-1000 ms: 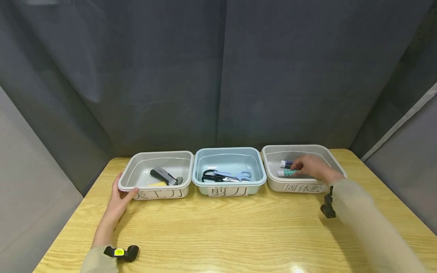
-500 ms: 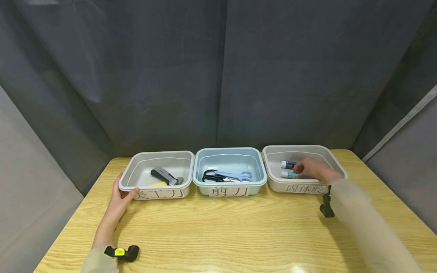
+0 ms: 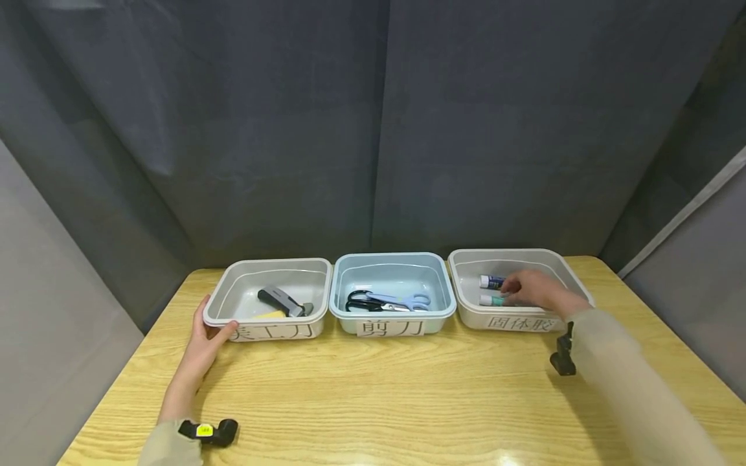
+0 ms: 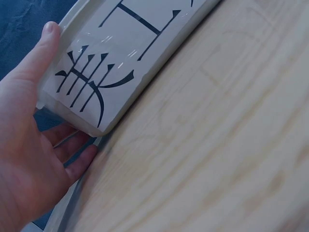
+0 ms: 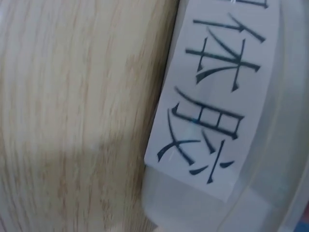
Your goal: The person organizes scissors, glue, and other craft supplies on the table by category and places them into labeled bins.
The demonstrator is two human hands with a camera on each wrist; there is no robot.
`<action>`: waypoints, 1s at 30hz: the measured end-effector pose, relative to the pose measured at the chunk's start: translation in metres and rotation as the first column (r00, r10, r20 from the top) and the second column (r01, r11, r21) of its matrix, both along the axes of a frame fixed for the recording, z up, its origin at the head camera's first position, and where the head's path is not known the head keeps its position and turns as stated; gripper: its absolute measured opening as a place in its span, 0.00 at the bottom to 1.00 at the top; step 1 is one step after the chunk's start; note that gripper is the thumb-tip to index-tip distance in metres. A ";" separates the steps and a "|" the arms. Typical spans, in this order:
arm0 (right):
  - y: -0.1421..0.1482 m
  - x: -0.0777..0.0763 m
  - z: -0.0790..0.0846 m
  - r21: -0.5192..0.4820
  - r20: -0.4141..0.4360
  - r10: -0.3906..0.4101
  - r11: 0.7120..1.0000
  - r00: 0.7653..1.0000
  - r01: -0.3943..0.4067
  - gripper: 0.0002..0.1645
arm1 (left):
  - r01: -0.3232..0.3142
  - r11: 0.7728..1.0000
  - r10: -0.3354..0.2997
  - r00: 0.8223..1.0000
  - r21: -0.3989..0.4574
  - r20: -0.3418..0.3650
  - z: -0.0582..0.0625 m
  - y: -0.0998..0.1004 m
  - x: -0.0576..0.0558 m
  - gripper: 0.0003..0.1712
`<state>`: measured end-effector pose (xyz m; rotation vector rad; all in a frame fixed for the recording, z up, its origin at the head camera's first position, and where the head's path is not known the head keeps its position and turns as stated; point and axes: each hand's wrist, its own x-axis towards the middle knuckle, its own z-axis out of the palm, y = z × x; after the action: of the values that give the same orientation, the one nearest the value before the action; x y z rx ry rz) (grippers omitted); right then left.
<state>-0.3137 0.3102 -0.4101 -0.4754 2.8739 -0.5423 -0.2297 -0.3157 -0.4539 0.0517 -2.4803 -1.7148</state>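
Note:
In the head view, my left hand (image 3: 201,340) holds the left corner of a pale grey plastic bin (image 3: 323,268). The left wrist view has its thumb along the rim and its fingers around the bin's corner. My right hand (image 3: 533,289) reaches into the right grey bin (image 3: 466,317), its curled fingers on a teal glue stick (image 3: 497,301) with a white cap. A dark blue glue stick (image 3: 493,282) lies just behind that one. The right wrist view catches only the bin's labelled front (image 5: 207,96); the fingers are outside it.
Between the grey bins stands a light blue bin (image 3: 335,298) holding black-handled scissors (image 3: 364,303) and blue-handled scissors (image 3: 416,300). The left bin contains a grey and black utility knife (image 3: 282,299) and a yellow item (image 3: 271,314). Dark curtains (image 3: 280,129) hang behind the wooden table (image 3: 361,395).
The teal glue stick has shifted slightly right and toward me, under my right hand's fingers. My left hand keeps its place on the left bin.

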 end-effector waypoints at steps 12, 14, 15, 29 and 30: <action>-0.019 0.025 0.014 0.023 -0.255 -0.078 0.996 0.964 0.086 0.12 | -0.012 1.000 0.012 1.000 -0.009 0.001 0.000 0.000 -0.002 0.51; -0.022 0.030 0.015 0.003 -0.299 -0.089 0.996 0.950 0.094 0.11 | -0.012 1.000 0.012 1.000 -0.010 0.001 0.000 -0.001 -0.003 0.51; -0.024 0.033 0.015 -0.017 -0.314 -0.097 0.995 0.945 0.097 0.11 | -0.011 1.000 0.011 1.000 -0.011 0.001 0.000 -0.001 -0.003 0.51; -0.047 0.074 0.012 -0.298 -0.491 -0.242 0.949 0.837 0.100 0.10 | 0.001 1.000 -0.001 1.000 -0.005 0.002 0.002 0.000 -0.002 0.51; -0.049 0.077 0.012 -0.310 -0.494 -0.250 0.945 0.832 0.100 0.10 | 0.002 1.000 -0.002 1.000 -0.005 0.002 0.002 0.000 -0.002 0.51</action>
<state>-0.2370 0.2616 -0.3983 -0.4564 3.4141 -0.9893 -0.2318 -0.3160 -0.4520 0.0507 -2.4865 -1.7099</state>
